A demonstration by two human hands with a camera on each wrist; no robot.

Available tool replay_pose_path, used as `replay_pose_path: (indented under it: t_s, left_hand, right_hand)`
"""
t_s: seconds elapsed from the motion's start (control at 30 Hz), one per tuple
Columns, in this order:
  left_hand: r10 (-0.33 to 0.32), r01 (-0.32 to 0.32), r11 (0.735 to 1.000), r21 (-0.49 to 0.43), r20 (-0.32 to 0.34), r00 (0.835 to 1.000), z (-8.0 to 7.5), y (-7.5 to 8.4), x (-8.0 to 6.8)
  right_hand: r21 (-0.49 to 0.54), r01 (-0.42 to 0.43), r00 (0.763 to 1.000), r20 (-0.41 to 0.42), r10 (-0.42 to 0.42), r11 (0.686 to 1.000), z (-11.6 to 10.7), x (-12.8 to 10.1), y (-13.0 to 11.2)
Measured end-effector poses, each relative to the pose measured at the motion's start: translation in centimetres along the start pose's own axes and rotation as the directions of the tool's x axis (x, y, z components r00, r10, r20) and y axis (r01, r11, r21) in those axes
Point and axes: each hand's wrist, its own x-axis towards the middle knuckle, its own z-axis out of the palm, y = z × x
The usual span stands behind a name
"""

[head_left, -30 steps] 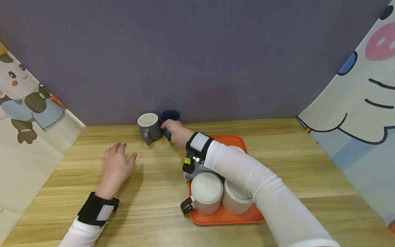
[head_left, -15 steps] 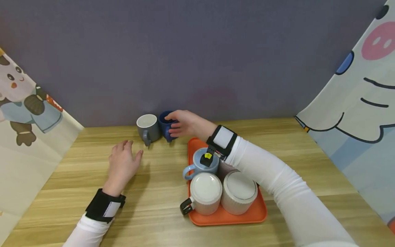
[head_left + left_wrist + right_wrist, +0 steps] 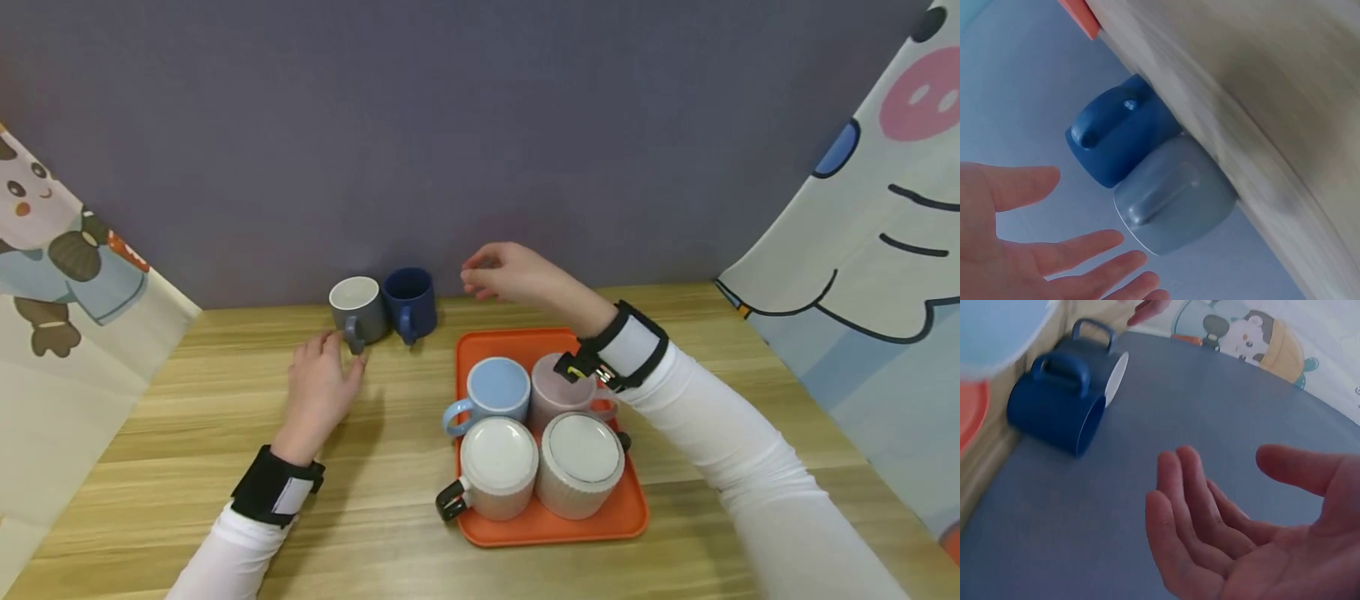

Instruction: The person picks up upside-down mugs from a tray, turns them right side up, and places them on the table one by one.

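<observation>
Head view | left hand (image 3: 318,393), the nearer, thumb apart from fingers, holding nothing | grey mug (image 3: 372,318) upright just beyond those fingertips, handle (image 3: 354,328) facing them, contact unclear | blue mug (image 3: 422,307) close on its right | right hand (image 3: 516,275) raised farther right, empty, fingers loosely bent

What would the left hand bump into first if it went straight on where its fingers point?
Most likely the gray mug, just ahead of the left hand. Its height is hard to judge, so it might pass above the rim instead.
</observation>
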Motion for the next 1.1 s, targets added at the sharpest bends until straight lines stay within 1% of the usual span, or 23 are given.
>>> replay_pose_path:
  t_s: [0.13,0.3,0.47,0.6,0.8,0.97,1.1]
  left_hand:
    - [0.007,-0.007,1.0,-0.005,0.004,1.0,0.5,0.6,0.3]
    - [0.03,-0.03,0.999,-0.017,0.014,0.999,1.0,1.5,0.6]
    - [0.038,-0.038,0.999,-0.036,0.007,0.999,1.3,2.4,0.9]
    - [0.043,-0.043,0.998,-0.046,0.004,0.999,1.3,2.7,1.1]
    - [0.05,-0.048,0.998,-0.049,0.032,0.998,1.6,3.1,1.5]
    - [0.072,-0.071,0.996,-0.056,0.02,0.997,2.0,3.9,1.6]
    - [0.084,-0.083,0.995,-0.055,0.019,0.996,2.3,4.6,1.7]
  right_hand:
    - [-0.045,-0.009,0.999,-0.042,0.007,0.999,-1.3,-1.0,1.7]
    - [-0.068,-0.031,0.998,-0.057,0.027,0.997,-3.1,-2.5,4.3]
    - [-0.086,-0.058,0.997,-0.059,0.053,0.995,-4.1,-3.8,6.6]
    - [-0.075,-0.044,0.998,-0.058,0.04,0.996,-4.3,-4.1,7.9]
    - [-0.069,-0.041,0.997,-0.064,0.037,0.997,-4.1,-4.8,9.7]
    - [-0.074,-0.016,0.997,-0.078,0.01,0.997,-3.7,-5.5,11.9]
    - [-0.056,-0.022,0.999,-0.048,0.02,0.998,-3.5,-6.5,13.4]
